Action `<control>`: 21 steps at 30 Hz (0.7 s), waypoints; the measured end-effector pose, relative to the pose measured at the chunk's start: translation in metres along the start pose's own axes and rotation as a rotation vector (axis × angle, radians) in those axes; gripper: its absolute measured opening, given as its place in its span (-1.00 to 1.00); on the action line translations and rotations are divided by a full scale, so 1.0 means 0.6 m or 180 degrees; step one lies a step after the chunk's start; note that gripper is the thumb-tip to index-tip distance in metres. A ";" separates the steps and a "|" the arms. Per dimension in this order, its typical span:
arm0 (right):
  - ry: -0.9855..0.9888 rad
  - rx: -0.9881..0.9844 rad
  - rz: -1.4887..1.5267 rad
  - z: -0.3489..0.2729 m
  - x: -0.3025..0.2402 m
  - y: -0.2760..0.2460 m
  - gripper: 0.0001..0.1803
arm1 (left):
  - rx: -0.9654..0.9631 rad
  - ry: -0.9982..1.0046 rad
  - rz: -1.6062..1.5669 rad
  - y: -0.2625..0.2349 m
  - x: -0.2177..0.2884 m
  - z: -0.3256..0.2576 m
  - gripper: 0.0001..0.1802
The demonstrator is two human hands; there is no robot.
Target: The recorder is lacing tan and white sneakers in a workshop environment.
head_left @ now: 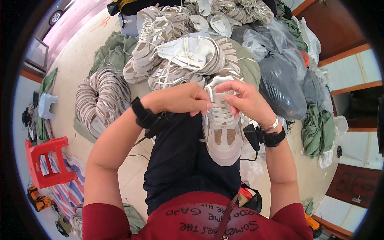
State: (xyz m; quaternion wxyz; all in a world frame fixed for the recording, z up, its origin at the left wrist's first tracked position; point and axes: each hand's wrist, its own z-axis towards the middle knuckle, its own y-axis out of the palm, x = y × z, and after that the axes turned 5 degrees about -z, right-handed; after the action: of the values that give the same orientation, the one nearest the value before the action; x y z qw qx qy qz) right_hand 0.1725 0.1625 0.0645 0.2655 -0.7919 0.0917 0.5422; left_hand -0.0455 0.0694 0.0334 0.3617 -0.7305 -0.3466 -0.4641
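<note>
A beige and white shoe upper with mesh panels lies over my thighs, its toe toward me. White laces cross its front in several rows. At the left of its collar, my left hand is closed, fingertips pinched together; whatever they hold is too small to make out. My right hand reaches over the tongue and the right side. Its forefinger and thumb are apart, the other fingers bent near the lacing, with nothing visible between them. A loose lace end hangs below the right hand. Both wrists wear black strapped devices.
Just beyond the shoe, many similar uppers are heaped up. A ring-shaped bundle of uppers lies at the left. Dark plastic bags stand at the right. A red stool and a small blue stool are farther left.
</note>
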 end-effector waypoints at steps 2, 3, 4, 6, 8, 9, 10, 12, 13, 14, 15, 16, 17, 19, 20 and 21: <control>0.0091 -0.0513 0.0161 0.007 -0.003 0.007 -0.68 | -0.0081 -0.0117 -0.0039 -0.001 0.023 -0.026 -0.70; 0.0068 -0.0513 0.0179 0.010 -0.009 0.013 -0.68 | 0.0030 0.0135 0.0426 -0.003 0.033 -0.041 -0.70; 0.0140 -0.0896 0.0296 0.014 -0.014 0.016 -0.65 | 0.0129 0.0398 0.0886 -0.006 0.038 -0.049 -0.70; 0.0197 -0.1273 0.0426 0.013 -0.018 0.014 -0.61 | 0.0132 0.0477 0.0965 -0.014 0.045 -0.064 -0.73; -0.0070 -0.1321 0.0799 0.008 -0.022 0.013 -0.57 | 0.0004 -0.0055 0.0720 -0.027 0.059 -0.084 -0.74; -0.0095 -0.1162 0.1011 0.000 -0.024 0.006 -0.58 | 0.0028 -0.0069 0.0466 -0.033 0.053 -0.091 -0.73; -0.0114 -0.1161 0.1026 -0.007 -0.020 -0.004 -0.58 | 0.0027 -0.0084 0.0484 -0.038 0.051 -0.102 -0.73; -0.0389 -0.0921 0.1494 -0.021 -0.004 -0.029 -0.59 | 0.0247 0.0021 0.0354 -0.048 0.045 -0.125 -0.72; -0.0502 -0.0861 0.1866 -0.031 0.016 -0.040 -0.57 | 0.0284 -0.0152 0.0217 -0.052 0.041 -0.137 -0.70; -0.0505 -0.0854 0.1878 -0.041 0.042 -0.054 -0.57 | 0.0275 -0.0160 0.0223 -0.056 0.037 -0.145 -0.70; -0.0847 -0.0839 0.2367 -0.050 0.071 -0.067 -0.56 | 0.0347 -0.0189 0.0034 -0.059 0.031 -0.154 -0.70; -0.1190 -0.0809 0.2848 -0.059 0.098 -0.079 -0.56 | 0.0413 -0.0212 -0.0156 -0.063 0.025 -0.160 -0.70; -0.1187 -0.0801 0.2861 -0.070 0.123 -0.085 -0.56 | 0.0402 -0.0221 -0.0157 -0.065 0.016 -0.167 -0.70; -0.1624 -0.0625 0.3398 -0.089 0.167 -0.090 -0.50 | 0.0580 -0.0561 -0.0255 -0.069 -0.003 -0.183 -0.70; -0.1618 -0.0608 0.3414 -0.094 0.183 -0.089 -0.50 | 0.0561 -0.0573 -0.0255 -0.071 -0.012 -0.191 -0.70; -0.1901 -0.0652 0.3698 -0.098 0.198 -0.088 -0.49 | 0.0558 -0.0651 -0.0349 -0.073 -0.021 -0.200 -0.71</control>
State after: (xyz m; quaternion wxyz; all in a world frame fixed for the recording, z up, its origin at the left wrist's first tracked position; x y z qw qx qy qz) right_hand 0.2902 0.1930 -0.0107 -0.1328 -0.4506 0.3744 0.7995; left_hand -0.1379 -0.0127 0.0677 0.3610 -0.7196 -0.4602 -0.3743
